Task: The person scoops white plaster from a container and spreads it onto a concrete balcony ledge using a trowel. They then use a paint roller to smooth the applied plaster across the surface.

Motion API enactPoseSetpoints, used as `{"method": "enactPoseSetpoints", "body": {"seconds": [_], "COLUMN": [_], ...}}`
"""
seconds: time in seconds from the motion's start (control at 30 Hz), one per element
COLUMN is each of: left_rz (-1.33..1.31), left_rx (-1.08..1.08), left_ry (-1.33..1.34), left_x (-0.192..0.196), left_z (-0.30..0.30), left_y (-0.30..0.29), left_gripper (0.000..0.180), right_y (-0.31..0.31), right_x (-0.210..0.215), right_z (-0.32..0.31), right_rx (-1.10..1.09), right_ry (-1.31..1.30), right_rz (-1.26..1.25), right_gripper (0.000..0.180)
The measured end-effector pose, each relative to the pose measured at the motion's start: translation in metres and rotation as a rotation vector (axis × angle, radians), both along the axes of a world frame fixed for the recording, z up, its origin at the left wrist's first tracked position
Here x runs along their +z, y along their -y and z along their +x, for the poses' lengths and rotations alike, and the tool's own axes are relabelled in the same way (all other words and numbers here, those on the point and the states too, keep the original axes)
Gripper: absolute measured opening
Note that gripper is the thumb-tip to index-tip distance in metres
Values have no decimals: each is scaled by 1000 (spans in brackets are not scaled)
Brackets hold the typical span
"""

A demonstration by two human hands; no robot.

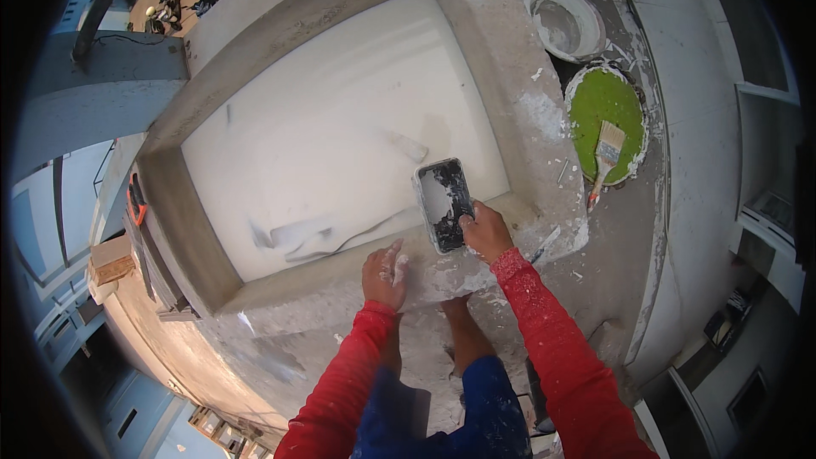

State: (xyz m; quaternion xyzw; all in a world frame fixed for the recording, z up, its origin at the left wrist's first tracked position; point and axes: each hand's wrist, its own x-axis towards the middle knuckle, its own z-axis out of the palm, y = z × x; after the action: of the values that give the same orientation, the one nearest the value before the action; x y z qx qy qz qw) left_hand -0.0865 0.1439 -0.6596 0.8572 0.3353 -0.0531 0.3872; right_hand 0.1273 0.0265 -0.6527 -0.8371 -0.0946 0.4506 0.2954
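Observation:
A concrete basin (527, 140) full of milky white liquid (331, 136) lies in front of me. My right hand (486, 233) grips the side of a small black rectangular tub (455, 191) at the basin's near right edge. White residue coats the inside of that tub. On the near rim rests my left hand (385, 275), smeared with white, its fingers stretched out and holding nothing. A grey, partly submerged strip (340, 242) shows in the liquid just beyond it. Another pale piece (405, 145) lies near the tub, partly under the surface.
Right of the basin stand a white-crusted bucket (565, 21) and a bright green lid-like disc (595, 106) with a paintbrush (609, 149) on it. An orange-handled saw (136, 201) leans at the left wall. White scraps litter the rim and floor.

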Motion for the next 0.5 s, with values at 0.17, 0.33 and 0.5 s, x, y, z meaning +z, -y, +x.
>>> {"method": "enactPoseSetpoints", "body": {"seconds": [0.17,0.33,0.5], "left_rz": [282,269,227], "left_rx": [-83,-79,-73], "left_ry": [-145,-118,-107], "left_x": [-27,-25,-24], "left_z": [-29,-27,-34], "left_y": [2,2,0], "left_gripper": [40,35,33], "right_y": [-50,-62,-88], "right_x": [-111,-174,-165], "right_z": [74,61,40], "right_rx": [376,551,795], "right_ry": [610,991,905], "right_rz": [-354,-460,-357], "right_gripper": [53,50,61]}}
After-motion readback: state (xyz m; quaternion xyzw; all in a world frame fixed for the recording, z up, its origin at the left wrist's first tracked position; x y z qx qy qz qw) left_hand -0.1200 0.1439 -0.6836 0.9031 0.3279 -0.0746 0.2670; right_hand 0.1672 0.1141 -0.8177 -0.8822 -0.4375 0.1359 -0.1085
